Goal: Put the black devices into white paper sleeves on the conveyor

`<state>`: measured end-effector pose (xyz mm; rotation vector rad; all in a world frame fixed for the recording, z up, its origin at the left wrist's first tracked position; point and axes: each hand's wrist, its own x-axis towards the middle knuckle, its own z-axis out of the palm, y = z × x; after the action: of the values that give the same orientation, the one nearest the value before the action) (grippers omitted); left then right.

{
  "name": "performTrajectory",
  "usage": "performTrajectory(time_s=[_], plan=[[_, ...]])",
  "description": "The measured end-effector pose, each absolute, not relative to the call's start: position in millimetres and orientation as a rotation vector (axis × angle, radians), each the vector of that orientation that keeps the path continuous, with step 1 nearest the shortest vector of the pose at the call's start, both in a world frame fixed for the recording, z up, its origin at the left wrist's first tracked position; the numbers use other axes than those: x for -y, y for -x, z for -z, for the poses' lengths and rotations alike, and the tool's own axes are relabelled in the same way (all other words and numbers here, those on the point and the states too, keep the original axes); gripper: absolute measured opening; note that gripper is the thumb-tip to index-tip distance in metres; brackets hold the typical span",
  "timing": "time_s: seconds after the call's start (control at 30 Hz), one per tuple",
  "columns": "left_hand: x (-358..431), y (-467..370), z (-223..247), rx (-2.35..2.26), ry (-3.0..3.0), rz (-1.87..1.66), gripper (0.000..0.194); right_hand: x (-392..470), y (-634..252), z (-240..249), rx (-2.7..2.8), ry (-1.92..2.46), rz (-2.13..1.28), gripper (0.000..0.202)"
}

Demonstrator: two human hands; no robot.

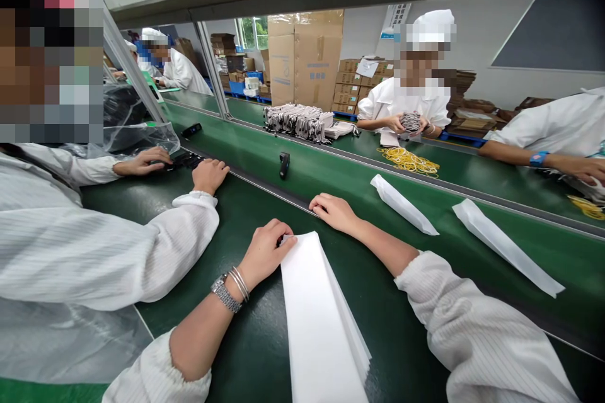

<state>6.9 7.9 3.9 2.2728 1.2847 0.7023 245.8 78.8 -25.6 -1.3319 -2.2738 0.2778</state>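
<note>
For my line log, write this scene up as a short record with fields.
Left hand: at the top corner of a white paper stack
Worn: silver watch, bangles
Right hand: by the near edge of the green belt, nothing visibly held
On belt: two white packets, two black devices
Opposite: co-worker holding a bundle behind yellow rubber bands

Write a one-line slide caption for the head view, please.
Left hand touches a stack of white strips; right hand rests at the edge of the green belt.
</note>
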Motion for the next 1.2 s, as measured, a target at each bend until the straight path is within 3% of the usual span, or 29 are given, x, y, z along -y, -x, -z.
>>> performTrajectory(time_s=[1.2], plan=[[-8.6, -4.6, -0.5, -1.286, -2.310, -0.648, 0.019, -78.2, -244.6, 25.5, 2.286, 1.356, -0.253, 0.018]])
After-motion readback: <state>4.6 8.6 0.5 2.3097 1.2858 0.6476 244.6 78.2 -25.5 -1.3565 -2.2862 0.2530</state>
